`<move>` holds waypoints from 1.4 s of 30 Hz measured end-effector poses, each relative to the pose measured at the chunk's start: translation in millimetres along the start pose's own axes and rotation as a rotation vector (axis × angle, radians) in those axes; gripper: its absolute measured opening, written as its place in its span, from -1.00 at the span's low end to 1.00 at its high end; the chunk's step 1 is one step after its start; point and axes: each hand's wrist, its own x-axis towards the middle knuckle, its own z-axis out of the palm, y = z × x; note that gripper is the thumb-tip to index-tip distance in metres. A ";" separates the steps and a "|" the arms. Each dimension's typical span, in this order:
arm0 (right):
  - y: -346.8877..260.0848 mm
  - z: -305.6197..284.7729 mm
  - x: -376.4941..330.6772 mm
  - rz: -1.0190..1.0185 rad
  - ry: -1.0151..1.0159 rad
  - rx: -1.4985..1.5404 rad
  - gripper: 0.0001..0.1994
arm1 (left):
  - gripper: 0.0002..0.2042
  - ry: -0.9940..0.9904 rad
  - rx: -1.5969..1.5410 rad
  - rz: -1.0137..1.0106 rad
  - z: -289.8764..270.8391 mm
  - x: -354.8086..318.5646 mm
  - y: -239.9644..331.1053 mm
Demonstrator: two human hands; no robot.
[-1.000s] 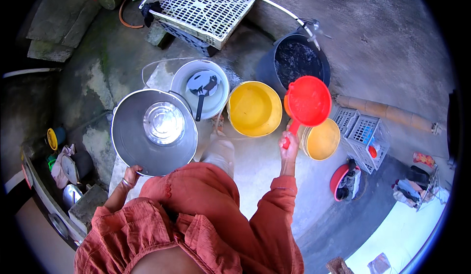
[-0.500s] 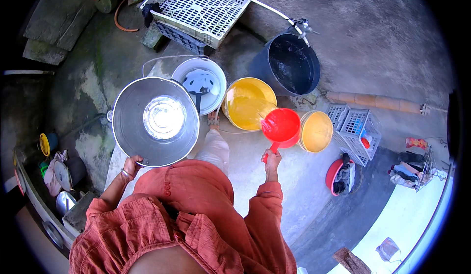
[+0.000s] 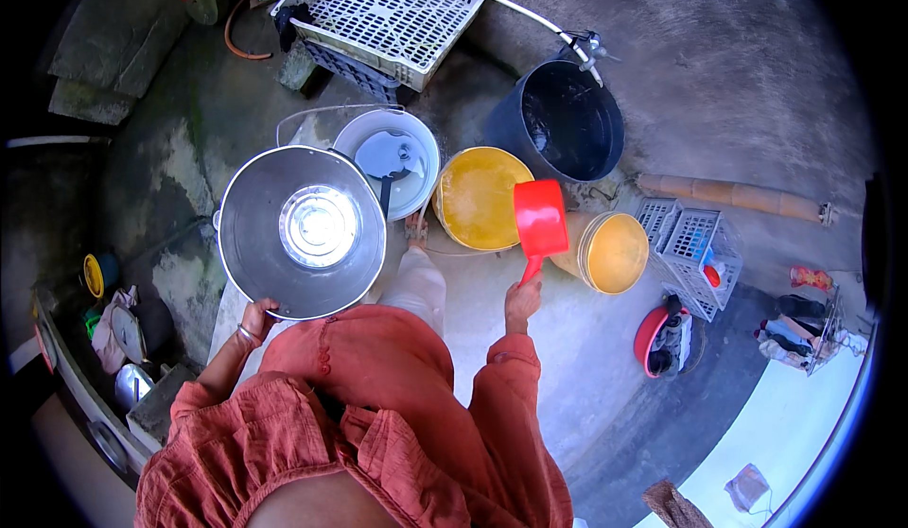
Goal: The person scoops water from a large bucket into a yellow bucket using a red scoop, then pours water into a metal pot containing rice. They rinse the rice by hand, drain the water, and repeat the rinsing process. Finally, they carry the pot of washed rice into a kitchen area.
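step: looks to me like rinsing — I'd keep the red plastic scoop with the long handle (image 3: 539, 220) level until it is over the big round steel basin (image 3: 301, 232), then tip slowly so water runs down the wall, not over the rim.
basin grip: I'd hold the tilt steady; a one-handed rim grip can slip when water lands.
left hand (image 3: 255, 319): fingers curled over the basin's near rim, basin raised and tilted with its inside facing the camera; arm bent, low left.
right hand (image 3: 522, 301): closed round the end of the scoop handle, scoop cup turned on its side; forearm reaching forward.
scoop location: above the concrete floor (image 3: 530, 377), between the yellow round tub (image 3: 480, 197) and a smaller yellow bucket (image 3: 610, 252).
nearby: white bowl (image 3: 390, 159) behind the basin, black barrel (image 3: 563, 121) toward the far wall.
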 end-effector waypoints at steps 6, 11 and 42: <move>-9.8 -22.1 65.0 -0.112 0.160 0.040 -0.48 | -0.90 0.054 -0.026 -0.042 23.6 -9.5 8.4; -37.5 -47.7 186.5 -0.074 0.097 -0.074 -0.57 | -0.92 0.094 -0.037 -0.068 33.8 -5.9 0.3; -103.9 62.2 324.3 0.497 -0.846 2.177 -0.85 | -0.90 0.215 -0.041 -0.117 73.8 -7.1 8.1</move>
